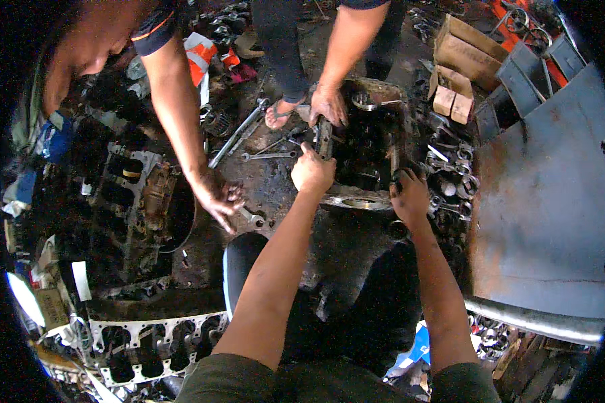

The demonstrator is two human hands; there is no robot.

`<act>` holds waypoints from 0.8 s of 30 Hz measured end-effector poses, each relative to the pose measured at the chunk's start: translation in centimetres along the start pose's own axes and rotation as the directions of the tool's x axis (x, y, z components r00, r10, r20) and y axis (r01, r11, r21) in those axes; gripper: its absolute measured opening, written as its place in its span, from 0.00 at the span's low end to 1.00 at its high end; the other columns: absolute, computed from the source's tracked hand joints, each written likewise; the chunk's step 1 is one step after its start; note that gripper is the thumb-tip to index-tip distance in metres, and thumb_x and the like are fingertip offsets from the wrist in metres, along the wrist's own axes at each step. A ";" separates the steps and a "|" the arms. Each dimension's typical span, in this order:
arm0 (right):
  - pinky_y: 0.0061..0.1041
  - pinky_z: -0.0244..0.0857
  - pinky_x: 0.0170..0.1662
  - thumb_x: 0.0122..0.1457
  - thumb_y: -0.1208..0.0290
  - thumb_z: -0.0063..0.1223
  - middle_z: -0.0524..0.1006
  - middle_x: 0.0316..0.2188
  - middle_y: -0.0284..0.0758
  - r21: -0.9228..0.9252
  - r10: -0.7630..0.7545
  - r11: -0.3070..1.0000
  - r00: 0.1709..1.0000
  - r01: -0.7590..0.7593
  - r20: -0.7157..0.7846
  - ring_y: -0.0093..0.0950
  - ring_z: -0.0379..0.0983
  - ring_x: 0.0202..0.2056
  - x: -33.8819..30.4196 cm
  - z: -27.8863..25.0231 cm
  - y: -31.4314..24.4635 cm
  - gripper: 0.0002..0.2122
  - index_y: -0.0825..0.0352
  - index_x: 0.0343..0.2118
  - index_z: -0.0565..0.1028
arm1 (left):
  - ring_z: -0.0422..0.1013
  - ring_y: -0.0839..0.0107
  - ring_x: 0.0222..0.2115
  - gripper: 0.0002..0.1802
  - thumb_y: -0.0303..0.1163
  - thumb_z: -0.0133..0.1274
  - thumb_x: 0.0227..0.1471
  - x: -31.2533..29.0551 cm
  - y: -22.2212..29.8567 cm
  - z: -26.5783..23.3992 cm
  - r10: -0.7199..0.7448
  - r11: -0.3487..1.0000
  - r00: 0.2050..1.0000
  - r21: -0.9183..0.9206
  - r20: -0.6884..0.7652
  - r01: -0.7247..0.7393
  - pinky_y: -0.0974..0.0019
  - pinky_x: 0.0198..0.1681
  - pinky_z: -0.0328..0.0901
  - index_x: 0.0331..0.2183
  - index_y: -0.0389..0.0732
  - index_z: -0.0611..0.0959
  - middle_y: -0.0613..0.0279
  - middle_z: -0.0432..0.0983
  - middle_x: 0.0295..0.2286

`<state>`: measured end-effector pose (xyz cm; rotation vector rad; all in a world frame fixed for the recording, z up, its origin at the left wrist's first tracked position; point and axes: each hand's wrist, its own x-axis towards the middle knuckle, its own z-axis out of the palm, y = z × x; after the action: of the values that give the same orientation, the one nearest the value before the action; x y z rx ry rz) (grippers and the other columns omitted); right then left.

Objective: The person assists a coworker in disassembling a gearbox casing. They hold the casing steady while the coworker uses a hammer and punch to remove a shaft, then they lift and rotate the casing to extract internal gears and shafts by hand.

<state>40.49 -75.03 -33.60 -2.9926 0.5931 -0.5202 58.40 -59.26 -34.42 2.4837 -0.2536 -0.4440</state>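
Note:
A greasy, dark engine block lies between my hands, its hollow inside facing up. My left hand is closed round its left rim, thumb on top. On the opposite rim my right hand is wrapped round the edge, its fingertips partly hidden. A co-worker's hand presses on the block's far left corner, just beyond my left hand. The co-worker's other hand is spread above the floor to the left, close to a wrench. A round metal part sits at the block's far end.
Another wrench and a long metal bar lie left of the block. Connecting rods are heaped at its right, beside a large grey metal sheet. Cardboard boxes stand far right. A gasket lies near left.

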 end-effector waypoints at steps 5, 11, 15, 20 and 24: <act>0.43 0.59 0.53 0.48 0.63 0.52 0.75 0.39 0.45 0.032 0.112 0.993 0.990 -0.115 0.080 0.46 0.70 0.42 0.2 0.7 1.0 0.16 0.67 0.38 0.74 | 0.75 0.47 0.35 0.42 0.54 0.55 0.46 0.0 -1.4 1.2 0.095 0.995 0.994 0.013 -0.046 -0.095 0.54 0.39 0.70 0.49 0.31 0.61 0.39 0.77 0.33; 0.45 0.66 0.43 0.48 0.67 0.54 0.76 0.38 0.45 0.309 0.073 0.948 0.997 -0.080 0.035 0.47 0.72 0.40 -1.0 2.5 2.1 0.17 0.65 0.43 0.72 | 0.71 0.48 0.42 0.41 0.51 0.52 0.52 -8.0 -10.6 -1.5 0.542 0.841 0.816 0.120 -0.201 -0.528 0.56 0.45 0.66 0.52 0.25 0.62 0.39 0.75 0.37; 0.45 0.67 0.40 0.50 0.66 0.52 0.77 0.35 0.44 0.189 0.114 0.977 0.991 -0.099 -0.068 0.49 0.73 0.34 -0.4 1.4 0.3 0.15 0.67 0.40 0.74 | 0.73 0.67 0.38 0.27 0.41 0.55 0.52 -11.5 -22.4 -13.2 0.161 0.835 0.836 -0.524 0.524 0.167 0.66 0.42 0.66 0.48 0.33 0.72 0.56 0.77 0.38; 0.38 0.66 0.35 0.45 0.69 0.56 0.76 0.28 0.38 0.407 -0.181 0.902 0.982 0.147 0.047 0.41 0.71 0.29 -6.6 2.0 -10.1 0.14 0.66 0.36 0.75 | 0.71 0.76 0.32 0.18 0.37 0.52 0.55 -18.1 -32.0 -19.6 -0.280 0.775 0.956 -0.568 0.086 0.277 0.70 0.38 0.65 0.41 0.32 0.77 0.61 0.78 0.32; 0.39 0.69 0.37 0.53 0.59 0.55 0.76 0.29 0.44 0.430 -0.493 0.862 0.246 0.268 0.834 0.39 0.75 0.34 -18.7 12.2 -22.6 0.17 0.66 0.40 0.72 | 0.69 0.76 0.31 0.17 0.36 0.54 0.53 -20.8 -35.2 -20.0 -0.465 0.737 0.868 -0.619 -0.175 0.271 0.70 0.39 0.64 0.39 0.32 0.79 0.62 0.77 0.32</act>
<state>36.49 -47.32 -48.51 -2.5295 -0.3244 1.0968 49.30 -14.67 -34.59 1.9371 0.4718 -0.2170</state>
